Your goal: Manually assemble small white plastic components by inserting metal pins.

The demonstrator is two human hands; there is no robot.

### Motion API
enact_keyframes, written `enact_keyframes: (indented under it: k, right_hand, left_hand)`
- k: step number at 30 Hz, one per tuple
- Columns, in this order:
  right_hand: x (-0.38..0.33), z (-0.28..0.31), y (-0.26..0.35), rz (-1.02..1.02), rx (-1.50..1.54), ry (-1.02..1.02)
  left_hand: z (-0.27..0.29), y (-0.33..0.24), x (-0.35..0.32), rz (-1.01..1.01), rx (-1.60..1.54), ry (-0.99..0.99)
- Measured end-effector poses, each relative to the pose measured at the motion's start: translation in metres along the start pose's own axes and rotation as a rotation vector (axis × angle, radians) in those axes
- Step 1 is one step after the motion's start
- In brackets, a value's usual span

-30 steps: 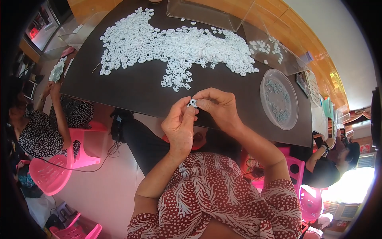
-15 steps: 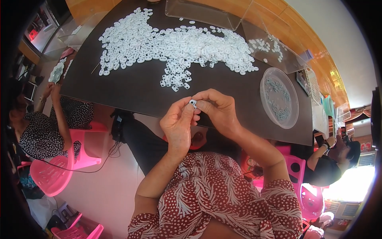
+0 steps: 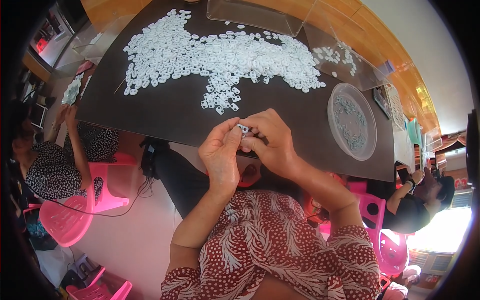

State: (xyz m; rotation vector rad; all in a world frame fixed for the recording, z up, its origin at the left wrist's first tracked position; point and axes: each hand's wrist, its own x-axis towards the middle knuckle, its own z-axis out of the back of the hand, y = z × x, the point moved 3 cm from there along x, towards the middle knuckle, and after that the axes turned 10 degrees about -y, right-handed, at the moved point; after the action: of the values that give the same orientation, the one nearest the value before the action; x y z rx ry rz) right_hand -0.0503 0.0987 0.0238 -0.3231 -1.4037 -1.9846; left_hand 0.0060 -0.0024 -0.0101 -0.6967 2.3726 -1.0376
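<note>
Dark tabletop (image 3: pixel 165 107) in the head view, bearing heaped white pieces (image 3: pixel 240 57); at its near edge the hands meet, the left hand (image 3: pixel 221 157) pinching a small white piece (image 3: pixel 243 128); the right hand (image 3: pixel 274 142) closes in against it, its grip unclear; rightward sits a round clear tray (image 3: pixel 335 127).

The wearer's two hands (image 3: pixel 220 159) (image 3: pixel 275 144); one dark table (image 3: pixel 160 111); one round tray (image 3: pixel 337 127); countless white pieces (image 3: pixel 230 56).
</note>
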Motion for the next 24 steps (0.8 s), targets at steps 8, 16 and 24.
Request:
enact_keyframes:
  k: [8,16,24]
  right_hand:
    - [0.000,0.006,0.000,0.051,-0.008,-0.043]
    - [-0.005,0.006,0.002,-0.102,0.073,-0.062]
    - [-0.009,0.005,0.003,-0.077,0.112,-0.040]
  left_hand:
    - [0.007,0.002,-0.001,-0.048,0.031,0.093]
    - [0.007,-0.005,-0.004,-0.084,0.091,0.085]
    - [0.009,-0.004,-0.003,-0.126,0.096,0.147]
